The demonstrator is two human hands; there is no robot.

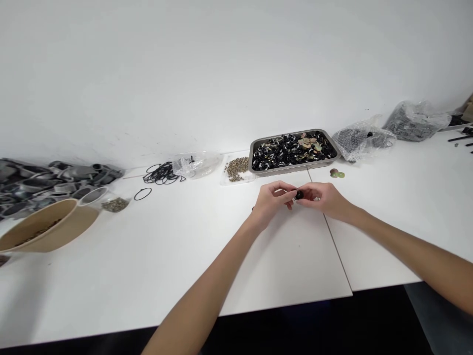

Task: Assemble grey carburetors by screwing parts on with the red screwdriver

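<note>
Between my two hands is a small round black part [299,195], held above the white table. My left hand [275,199] pinches it from the left with thumb and forefinger. From the right, the fingertips of my right hand [320,198] grip the same part. My fingers cover much of it, so its exact kind does not show. Beyond my hands lies a metal tray [283,171] filled with similar black parts and a pile of brassy discs [309,143]. Two loose discs [337,173] rest on the table just right of the tray's front corner.
Left of the tray sit a shallow dish of small brass pieces [237,168], a clear plastic bag [199,165] and black rubber rings [162,173]. A tan bowl [70,229], a clear cup [115,203] and grey castings [40,180] stand far left. Bagged parts [360,139] lie right.
</note>
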